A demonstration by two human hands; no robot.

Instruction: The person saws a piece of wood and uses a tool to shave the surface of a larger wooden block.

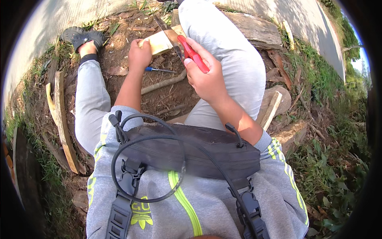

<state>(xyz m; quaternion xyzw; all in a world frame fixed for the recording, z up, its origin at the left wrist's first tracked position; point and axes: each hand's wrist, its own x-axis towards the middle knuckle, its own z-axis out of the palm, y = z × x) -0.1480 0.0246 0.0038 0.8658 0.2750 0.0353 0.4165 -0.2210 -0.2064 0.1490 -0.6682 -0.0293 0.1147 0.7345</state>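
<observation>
1. Wood (158,43): pale, flat-faced block, in front of the person beside the right leg (229,44); long axis slants from near left to far right.
2. Saw (195,55): smooth red handle, thin metal blade crossing the wood, tip pointing away and leftward.
3. Left hand (139,55): fingers closed on the wood's left end.
4. Right hand (205,71): wrapped round the red handle.
5. Screwdriver (149,69): blue handle, slim shaft pointing right, on brown soil (123,89).

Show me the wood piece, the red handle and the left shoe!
Wood piece (158,43): head view, on its pale face.
Red handle (195,55): head view, near its middle.
Left shoe (75,37): head view, on its dark upper.
</observation>
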